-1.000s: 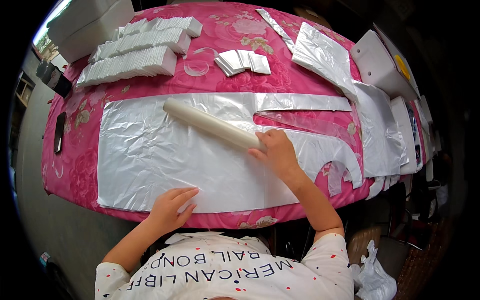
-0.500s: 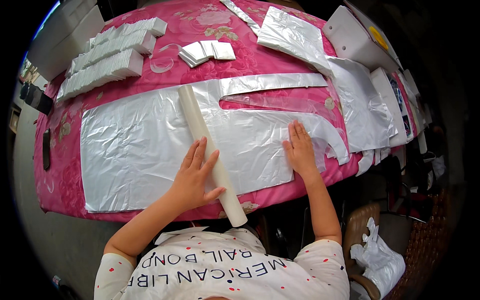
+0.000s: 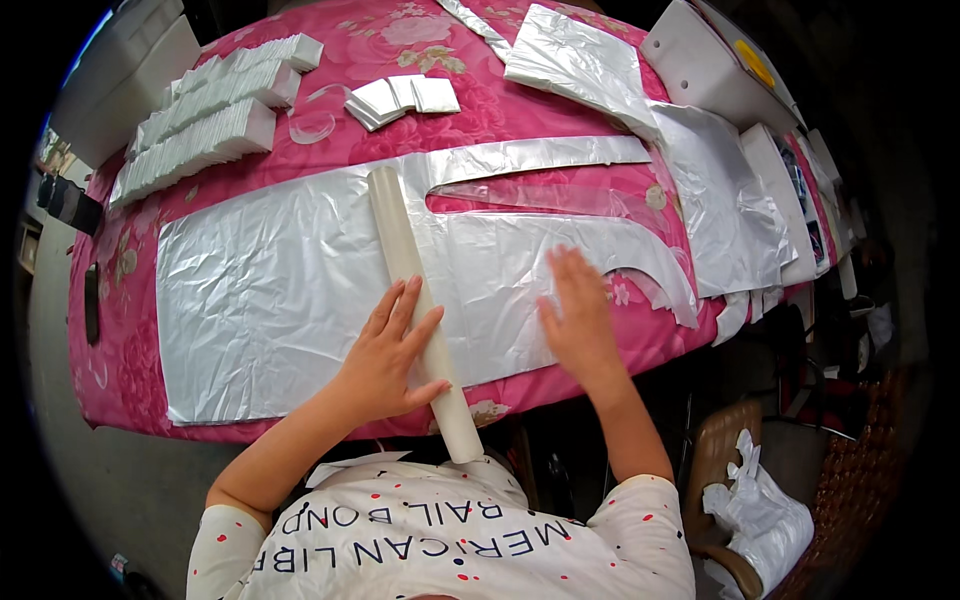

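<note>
A thin silvery-white plastic sheet, shaped like an apron with long strap-like strips on its right end, lies flat on the table before me. Across its middle rests a pale, smooth tube, slightly slanted, its near end reaching past the table edge. My left hand lies on the tube with fingers spread, not wrapped round it. Fingers outstretched and a little blurred, my right hand is over the right part of the sheet and holds nothing; whether it touches the plastic I cannot tell.
Folded white packets stand in rows at the far left, with a few loose folded squares nearby. More plastic sheets lie far right beside a white foam box. A dark bottle stands left. A chair is at lower right.
My right hand has moved left across the sheet from its right edge. The tube's far end has shifted slightly right, with my left hand still on it.
</note>
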Tool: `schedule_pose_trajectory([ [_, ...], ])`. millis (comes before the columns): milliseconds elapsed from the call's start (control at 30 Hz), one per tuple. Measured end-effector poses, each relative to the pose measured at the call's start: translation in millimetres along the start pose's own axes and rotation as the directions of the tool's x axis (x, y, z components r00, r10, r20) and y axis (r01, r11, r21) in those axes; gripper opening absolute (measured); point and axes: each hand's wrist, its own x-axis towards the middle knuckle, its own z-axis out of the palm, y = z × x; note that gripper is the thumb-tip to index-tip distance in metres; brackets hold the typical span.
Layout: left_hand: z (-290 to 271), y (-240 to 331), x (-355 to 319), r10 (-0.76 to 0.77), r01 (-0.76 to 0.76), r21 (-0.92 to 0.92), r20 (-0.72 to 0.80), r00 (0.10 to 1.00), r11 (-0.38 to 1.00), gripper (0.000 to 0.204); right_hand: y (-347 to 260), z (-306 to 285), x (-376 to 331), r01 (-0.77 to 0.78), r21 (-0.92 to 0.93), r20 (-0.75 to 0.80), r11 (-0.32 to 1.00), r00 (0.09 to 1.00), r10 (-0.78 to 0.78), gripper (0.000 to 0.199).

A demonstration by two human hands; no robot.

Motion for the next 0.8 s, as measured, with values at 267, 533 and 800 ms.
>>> schedule_pose_trajectory([
  [267,-3.1,2.2,1.2,-0.004,0.004,0.002,0.013,1.000,1.000,0.074,50.4,42.3,8.6,-0.090,-0.045,0.017,0.995,0.996,0.091,0.054],
  [533,-2.8,1.8,2.4,0.014,-0.013,-0.014,0.017,1.000,1.000,0.073,183.4,-3.4,-24.9,-0.416,-0.112,-0.303,0.902,0.879,0.368,0.032],
  [800,-3.8,2.3,4.1,0.032,-0.032,-0.003,0.017,0.999,0.999,0.072,120.0,-27.5,-15.0,-0.301,-0.258,-0.426,0.918,0.888,0.171,0.013],
])
